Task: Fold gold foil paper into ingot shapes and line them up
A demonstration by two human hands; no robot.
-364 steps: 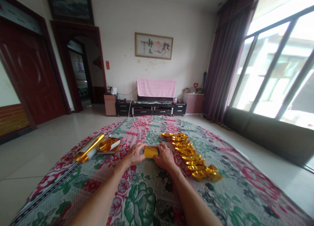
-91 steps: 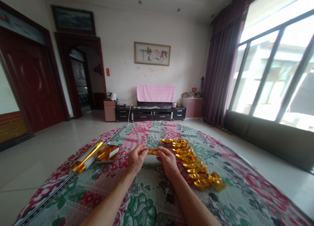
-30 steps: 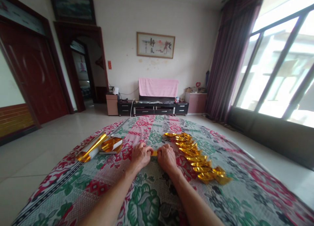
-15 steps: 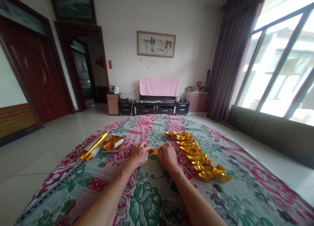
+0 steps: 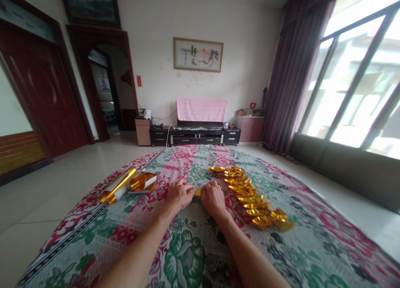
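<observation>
A small folded strip of gold foil paper (image 5: 198, 192) lies low over the tablecloth, mostly covered by my fingers. My left hand (image 5: 181, 194) pinches its left end, thumb and fingers pressed together. On the other end, my right hand (image 5: 213, 196) grips with curled fingers. To the right, a slanting row of several folded gold paper ingots (image 5: 246, 189) rests on the cloth. Over on the left are a curled gold foil sheet (image 5: 120, 187) with a white back and a stack of gold foil paper (image 5: 143, 182), its top sheet curling up.
A red, green and white flowered cloth (image 5: 184, 254) covers the round table. Beyond it stands a low black TV cabinet (image 5: 195, 137), with a pink cloth (image 5: 202, 109) draped over what stands on it. Windows and a purple curtain (image 5: 300, 71) are at the right.
My left hand has slid slightly along the foil strip, so less of the gold shows between my hands. The ingots and the foil stack stay where they were.
</observation>
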